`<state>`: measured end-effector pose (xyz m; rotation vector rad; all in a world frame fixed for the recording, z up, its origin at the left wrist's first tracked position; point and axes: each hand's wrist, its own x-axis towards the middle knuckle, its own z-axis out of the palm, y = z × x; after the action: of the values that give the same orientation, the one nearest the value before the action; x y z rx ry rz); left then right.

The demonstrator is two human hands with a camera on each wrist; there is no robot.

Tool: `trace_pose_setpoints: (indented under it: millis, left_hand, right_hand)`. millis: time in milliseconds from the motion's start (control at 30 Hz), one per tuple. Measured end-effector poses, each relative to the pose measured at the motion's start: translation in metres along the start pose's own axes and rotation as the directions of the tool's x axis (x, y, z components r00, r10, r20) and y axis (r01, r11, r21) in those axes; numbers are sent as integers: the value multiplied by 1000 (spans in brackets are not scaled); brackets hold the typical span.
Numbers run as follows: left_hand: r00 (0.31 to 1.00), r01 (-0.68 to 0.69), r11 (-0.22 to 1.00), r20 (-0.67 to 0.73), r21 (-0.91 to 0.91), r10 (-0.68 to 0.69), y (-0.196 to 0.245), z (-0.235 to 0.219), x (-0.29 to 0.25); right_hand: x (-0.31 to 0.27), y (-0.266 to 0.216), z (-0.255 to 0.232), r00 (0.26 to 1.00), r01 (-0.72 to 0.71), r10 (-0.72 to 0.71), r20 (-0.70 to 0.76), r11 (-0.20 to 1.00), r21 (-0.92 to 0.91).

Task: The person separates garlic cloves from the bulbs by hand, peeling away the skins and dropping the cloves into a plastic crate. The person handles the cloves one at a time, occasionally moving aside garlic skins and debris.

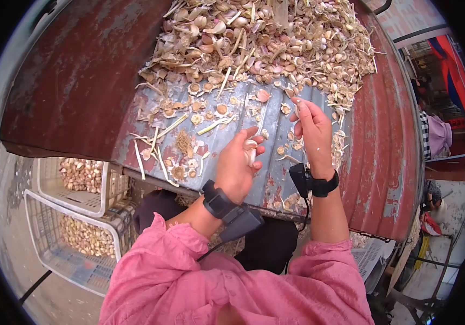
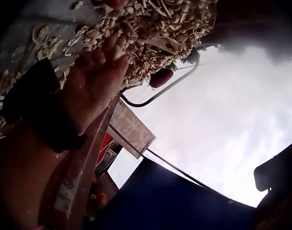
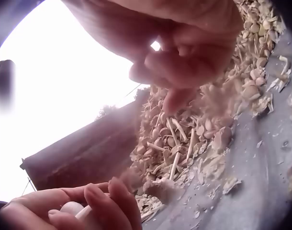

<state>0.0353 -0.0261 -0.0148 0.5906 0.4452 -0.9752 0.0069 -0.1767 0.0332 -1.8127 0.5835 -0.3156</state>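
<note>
Over the near part of a corrugated metal sheet (image 1: 276, 116), the left hand (image 1: 234, 165) is turned palm inward, its curled fingers holding white garlic cloves (image 1: 251, 153). A rounded clove and a pale stalk-like end show between those fingers in the right wrist view. To the right and slightly farther forward, the right hand (image 1: 315, 132) pinches a small pale garlic clove (image 2: 117, 52) between thumb and fingertips, partly hidden by them. Beyond both hands spreads a large heap of garlic cloves (image 1: 276, 46) mixed with dry stalks and skins.
Cut root ends, skins and stalks (image 1: 184, 142) lie scattered on the sheet left of the hands. Below its left edge stand two plastic crates (image 1: 29, 208) with garlic cloves inside. A raised red metal panel (image 1: 75, 76) borders the left side. Another person (image 1: 439, 135) is at far right.
</note>
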Motion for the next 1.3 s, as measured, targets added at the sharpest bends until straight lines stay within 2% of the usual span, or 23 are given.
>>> trace_pose_setpoints:
  millis: [33, 100, 200, 267, 300, 367, 400, 467, 500, 600, 633, 700, 767, 833, 867, 900, 967, 1033, 1067, 1100, 1167, 1233, 1300]
  left_hand:
    - [1000, 1, 1000, -3, -2, -1, 3, 5, -4]
    - [997, 79, 991, 20, -111, -77, 10, 16, -13]
    - [1000, 14, 982, 8, -190, -13, 11, 7, -4]
    - [1000, -3, 980, 24, -199, 8, 11, -1, 2]
    - [999, -19, 978, 42, -207, 28, 10, -4, 5]
    - [997, -42, 986, 53, -164, 51, 8, -7, 10]
    - [996, -60, 991, 61, -122, 67, 9, -7, 10]
    - [993, -112, 992, 32, -51, 113, 11, -3, 8]
    - [988, -153, 988, 8, 24, 153, 12, 0, 5]
    - [972, -219, 959, -44, 178, 230, 15, 8, 2]
    - [973, -212, 960, -47, 182, 224, 12, 8, 1]
    - [945, -294, 949, -114, 110, 306, 9, 6, 0]
    - [943, -297, 952, -130, 76, 305, 4, -2, 1]
    - [939, -312, 949, -141, 35, 314, 6, -3, 1]
    - [927, -311, 948, -201, 62, 317, 8, -2, 0]
    - [911, -311, 946, -257, 88, 323, 11, 0, 0]
    - [914, -298, 950, -261, 88, 311, 12, -1, 1]
    - [919, -285, 955, -259, 86, 297, 13, -3, 2]
    - [943, -238, 963, -207, 123, 260, 13, -4, 3]
    - [963, -192, 968, -157, 159, 217, 12, -5, 4]
    - [970, -212, 958, -80, 192, 230, 9, 0, -2]
    - [972, -232, 945, 8, 233, 236, 9, 5, -5]
    - [958, -288, 883, 125, 372, 259, 10, 8, -7]
  right_hand:
    - [-9, -6, 9, 993, 110, -114, -29, 988, -111]
    - [-24, -5, 30, 952, 299, -280, 123, 939, -173]
    - [8, 2, 29, 960, 270, -255, 119, 953, -137]
    - [57, 28, 10, 986, 152, -169, 17, 835, -529]
    - [70, 38, 13, 985, 156, -171, 20, 835, -528]
    - [88, 48, 18, 985, 33, 77, 155, 796, -605]
    - [88, 47, 20, 985, 36, 74, 156, 797, -603]
    - [84, 45, 25, 915, -113, 222, 336, 942, -316]
    - [77, 43, 25, 914, -112, 223, 339, 942, -316]
    - [40, 27, 23, 944, -56, 14, 329, 991, 120]
    - [34, 26, 22, 946, -62, 20, 325, 991, 122]
    - [26, 26, 23, 987, -82, 89, 136, 995, -55]
    - [24, 31, 26, 982, -106, 119, 147, 990, -95]
    - [23, 30, 35, 962, 15, 53, 268, 969, -245]
    - [25, 39, 41, 942, 206, -78, 326, 902, -380]
    - [27, 44, 46, 941, 209, -81, 328, 902, -378]
    - [29, 49, 52, 910, 371, -177, 374, 748, -550]
    - [25, 40, 47, 909, 358, -145, 391, 754, -552]
    - [21, 33, 44, 923, 79, 23, 385, 966, -247]
    - [16, 25, 40, 881, -242, 182, 437, 966, 87]
    - [3, 13, 33, 871, -266, 163, 464, 950, 165]
    - [-8, 6, 28, 908, -232, 99, 408, 928, 291]
    - [-13, 2, 20, 906, -234, 113, 408, 936, 261]
